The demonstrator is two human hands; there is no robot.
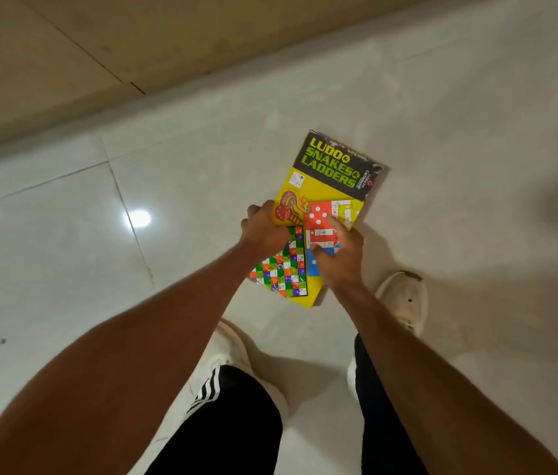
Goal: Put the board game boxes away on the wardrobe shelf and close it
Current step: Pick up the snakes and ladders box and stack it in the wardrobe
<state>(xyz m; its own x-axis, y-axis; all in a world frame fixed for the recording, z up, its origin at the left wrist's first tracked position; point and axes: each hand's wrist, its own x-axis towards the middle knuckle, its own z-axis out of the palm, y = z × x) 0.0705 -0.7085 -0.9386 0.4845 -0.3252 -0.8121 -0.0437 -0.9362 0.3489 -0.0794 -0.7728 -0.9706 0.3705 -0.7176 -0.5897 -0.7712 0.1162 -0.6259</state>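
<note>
A flat yellow and black board game box printed "Ludo Snakes & Ladders" lies on the white tiled floor in front of my feet. My left hand curls its fingers round the box's left edge near the middle. My right hand lies over the box's lower right part, its forefinger and thumb spread on the printed lid. Whether the box is lifted off the floor I cannot tell. No wardrobe shelf is in view.
A beige panel with seams rises along the top left, behind a pale skirting strip. My two white shoes stand just below the box. Glossy floor tiles spread to the left and right.
</note>
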